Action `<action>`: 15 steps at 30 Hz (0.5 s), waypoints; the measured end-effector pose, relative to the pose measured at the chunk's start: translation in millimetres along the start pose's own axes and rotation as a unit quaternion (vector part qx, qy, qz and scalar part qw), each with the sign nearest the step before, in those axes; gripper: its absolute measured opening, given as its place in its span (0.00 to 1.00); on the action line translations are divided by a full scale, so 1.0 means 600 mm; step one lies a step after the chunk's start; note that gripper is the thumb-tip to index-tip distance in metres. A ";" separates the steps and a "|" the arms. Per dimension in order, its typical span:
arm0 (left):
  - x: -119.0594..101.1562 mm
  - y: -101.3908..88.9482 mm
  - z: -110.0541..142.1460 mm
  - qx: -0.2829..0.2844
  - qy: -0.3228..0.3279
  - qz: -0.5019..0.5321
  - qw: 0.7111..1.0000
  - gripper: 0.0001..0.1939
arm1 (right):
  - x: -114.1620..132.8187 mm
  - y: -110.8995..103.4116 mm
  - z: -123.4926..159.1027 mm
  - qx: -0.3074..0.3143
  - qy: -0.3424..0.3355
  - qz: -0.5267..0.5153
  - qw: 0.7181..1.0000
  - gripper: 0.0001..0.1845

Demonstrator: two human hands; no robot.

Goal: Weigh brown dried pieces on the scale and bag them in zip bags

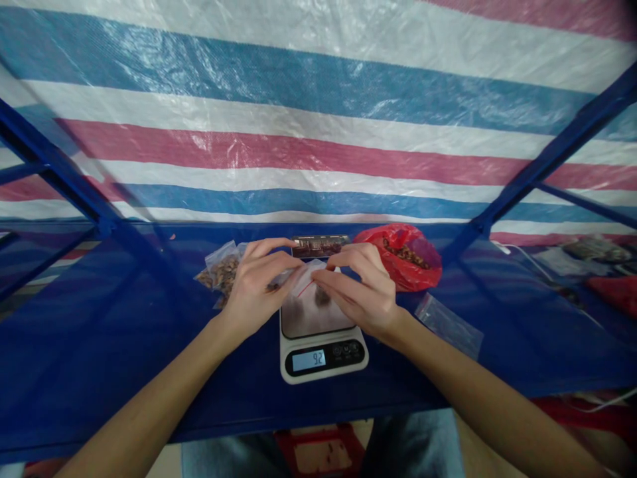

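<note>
My left hand [259, 282] and my right hand [365, 289] meet over the steel pan of a white kitchen scale [318, 355], whose display reads 9.2. Both hands pinch the top edge of a small clear zip bag [307, 277] with a red strip. Brown pieces show inside the bag, above the pan. Fingers on both hands are curled and pressed together on the bag.
A red plastic bag [405, 255] of brown pieces lies right of the scale. Filled small clear bags [221, 269] lie to its left. An empty clear bag [448, 325] lies front right. A flat dark packet [318, 245] sits behind the scale. All rest on a blue shelf [124, 345].
</note>
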State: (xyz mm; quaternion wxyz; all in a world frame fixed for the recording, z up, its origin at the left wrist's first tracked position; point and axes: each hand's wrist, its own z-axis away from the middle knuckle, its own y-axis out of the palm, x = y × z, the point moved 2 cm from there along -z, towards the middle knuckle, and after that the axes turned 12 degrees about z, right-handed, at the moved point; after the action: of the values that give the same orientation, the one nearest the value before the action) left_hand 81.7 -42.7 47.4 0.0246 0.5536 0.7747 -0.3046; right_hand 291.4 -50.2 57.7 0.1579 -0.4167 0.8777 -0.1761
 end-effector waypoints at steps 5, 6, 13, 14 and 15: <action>-0.008 0.001 0.004 0.040 0.046 -0.017 0.998 0.10 | 0.004 0.000 0.008 0.023 -0.037 0.046 0.998 0.11; -0.009 0.002 0.005 0.039 0.050 -0.018 0.998 0.10 | 0.003 0.001 0.010 0.024 -0.034 0.050 0.998 0.12; -0.015 -0.001 0.004 0.006 0.031 -0.035 0.999 0.05 | 0.003 0.000 0.020 0.030 -0.009 0.020 0.999 0.20; -0.014 -0.002 0.004 0.003 0.032 -0.038 0.999 0.05 | 0.005 0.001 0.021 0.033 -0.011 0.016 0.999 0.20; -0.014 -0.003 0.004 0.001 0.035 -0.041 0.999 0.05 | 0.006 0.002 0.021 0.036 -0.012 0.016 0.999 0.20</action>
State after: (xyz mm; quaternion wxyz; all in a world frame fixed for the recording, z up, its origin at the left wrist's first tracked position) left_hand 82.6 -51.2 49.6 -0.0156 0.5318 0.7966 -0.2870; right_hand 293.9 -54.8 45.3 0.1859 -0.3990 0.8753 -0.2004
